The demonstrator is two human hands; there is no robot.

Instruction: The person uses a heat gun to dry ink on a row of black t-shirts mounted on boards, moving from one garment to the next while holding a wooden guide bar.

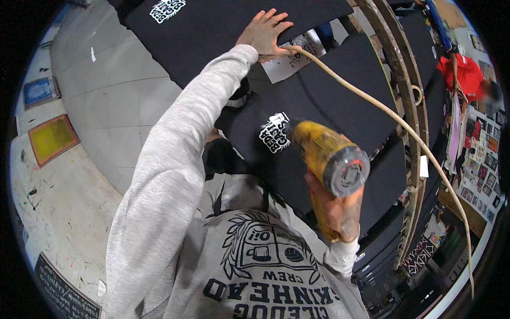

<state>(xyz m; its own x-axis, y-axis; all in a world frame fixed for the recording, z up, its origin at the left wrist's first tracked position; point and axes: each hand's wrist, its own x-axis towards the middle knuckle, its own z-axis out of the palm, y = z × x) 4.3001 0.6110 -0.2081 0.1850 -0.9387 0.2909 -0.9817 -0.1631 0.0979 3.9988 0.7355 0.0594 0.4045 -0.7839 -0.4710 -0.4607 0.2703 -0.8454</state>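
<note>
My right hand (340,210) is wrapped round the handle of a yellow heat gun (321,146) with a dark round rear cap. Its nozzle is over the white print (275,133) on a black fabric panel (319,95); whether they touch I cannot tell. My left arm is stretched far forward. My left hand (265,34) has its fingers spread, at the edge of another black fabric panel (223,26) farther off. Against its thumb lies a beige cable (361,94), which runs off to the lower right. Beside that hand is a white sheet with black drawings (292,61).
A worn wooden rail frame (406,69) stands along the right of the panels. Farther right is a person in a red shirt (462,77) by a wall of pictures. On the left, a paint-stained table (69,202) carries a yellow framed screen (53,139) and a blue one (41,93).
</note>
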